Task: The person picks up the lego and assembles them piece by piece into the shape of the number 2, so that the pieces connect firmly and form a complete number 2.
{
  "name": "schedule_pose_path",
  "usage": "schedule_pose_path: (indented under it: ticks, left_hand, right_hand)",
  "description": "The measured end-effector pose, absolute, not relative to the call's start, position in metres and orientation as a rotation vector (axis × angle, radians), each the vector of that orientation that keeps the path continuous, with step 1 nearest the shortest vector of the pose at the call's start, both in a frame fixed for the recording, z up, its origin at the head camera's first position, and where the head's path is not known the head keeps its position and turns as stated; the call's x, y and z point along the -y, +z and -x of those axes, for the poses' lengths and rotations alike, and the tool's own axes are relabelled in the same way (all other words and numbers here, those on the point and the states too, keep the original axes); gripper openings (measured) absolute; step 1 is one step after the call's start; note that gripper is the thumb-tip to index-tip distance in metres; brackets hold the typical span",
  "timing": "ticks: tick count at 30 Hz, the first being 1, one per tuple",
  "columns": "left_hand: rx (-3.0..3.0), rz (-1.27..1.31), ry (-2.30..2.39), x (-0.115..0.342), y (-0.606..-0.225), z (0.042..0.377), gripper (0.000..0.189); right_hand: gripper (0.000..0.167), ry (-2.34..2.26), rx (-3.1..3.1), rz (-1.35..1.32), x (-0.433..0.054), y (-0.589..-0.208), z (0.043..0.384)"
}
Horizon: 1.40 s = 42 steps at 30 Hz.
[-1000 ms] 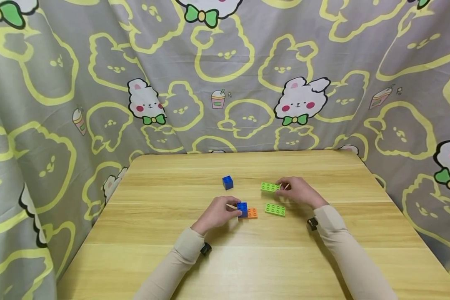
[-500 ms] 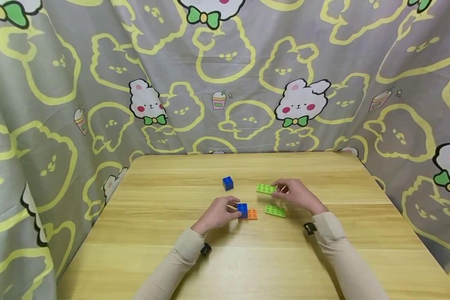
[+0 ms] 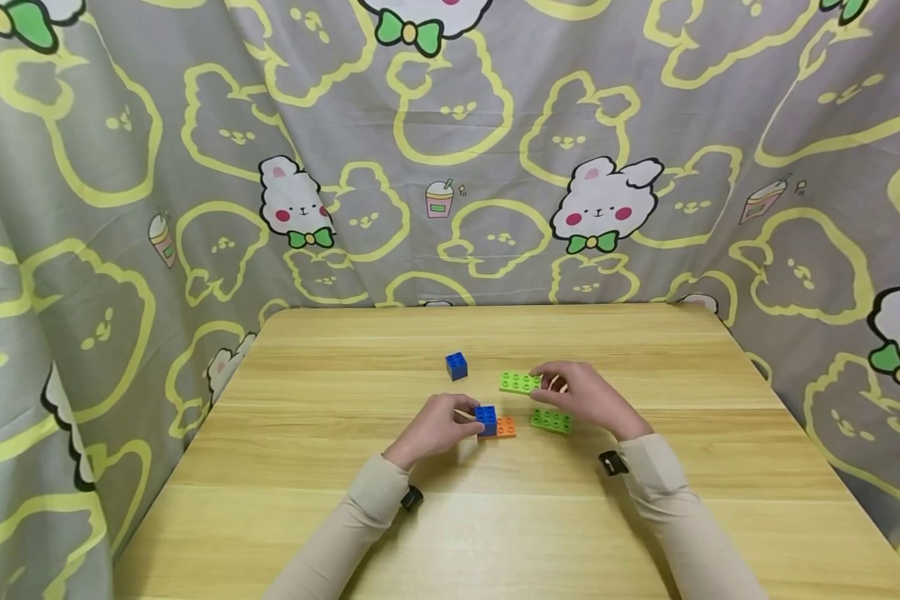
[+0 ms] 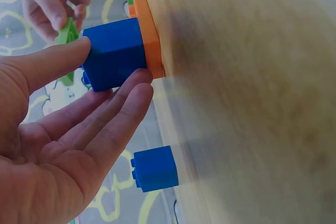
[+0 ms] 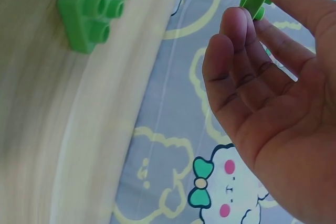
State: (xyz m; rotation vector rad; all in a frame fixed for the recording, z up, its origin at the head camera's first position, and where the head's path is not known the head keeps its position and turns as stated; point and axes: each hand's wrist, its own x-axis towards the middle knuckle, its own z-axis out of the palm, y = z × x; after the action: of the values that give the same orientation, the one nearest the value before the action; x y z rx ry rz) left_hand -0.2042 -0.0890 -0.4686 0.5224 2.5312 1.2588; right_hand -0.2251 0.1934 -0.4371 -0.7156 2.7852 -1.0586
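Note:
My left hand pinches a blue building brick between thumb and fingers. That brick sits on one end of a flat orange brick, whose other studs stay bare beside it. In my right hand a flat light-green brick is pinched by its right end and held above the table, studs up. A second light-green brick lies on the table just below the right hand; the right wrist view shows its studded side close up.
A loose blue brick stands farther back, beyond the left hand. The wooden table carries everything. A patterned curtain hangs along its back and sides.
My right hand has moved left and slightly nearer with the light-green brick, toward the blue and orange pair. The left hand has stayed in place on the blue brick.

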Motion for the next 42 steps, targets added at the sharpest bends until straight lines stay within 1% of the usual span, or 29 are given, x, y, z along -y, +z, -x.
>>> schedule_pose_path:
  ticks: [11, 17, 25, 33, 39, 42]
  left_hand:
    - [-2.550, -0.535, 1.315, 0.094, -0.462, 0.204, 0.049]
    - [-2.609, -0.580, 1.352, 0.092, -0.455, 0.204, 0.049]
    - [-2.651, -0.602, 1.354, 0.090, -0.452, 0.203, 0.046]
    - [-2.654, -0.600, 1.364, 0.092, -0.452, 0.202, 0.038]
    - [-2.650, -0.591, 1.358, 0.092, -0.454, 0.203, 0.044]
    - [-2.654, -0.595, 1.343, 0.092, -0.455, 0.203, 0.043]
  right_hand:
    - [0.031, -1.044, -2.793, 0.788, -0.182, -0.428, 0.218]
    - [0.030, -1.044, -2.785, 0.824, -0.176, -0.427, 0.216]
    - [0.033, -1.032, -2.754, 0.864, -0.168, -0.428, 0.212]
    - [0.033, -1.024, -2.738, 0.886, -0.164, -0.431, 0.210]
    - [0.032, -0.997, -2.739, 0.914, -0.162, -0.435, 0.211]
    - [0.031, -0.994, -2.735, 0.929, -0.162, -0.436, 0.212]
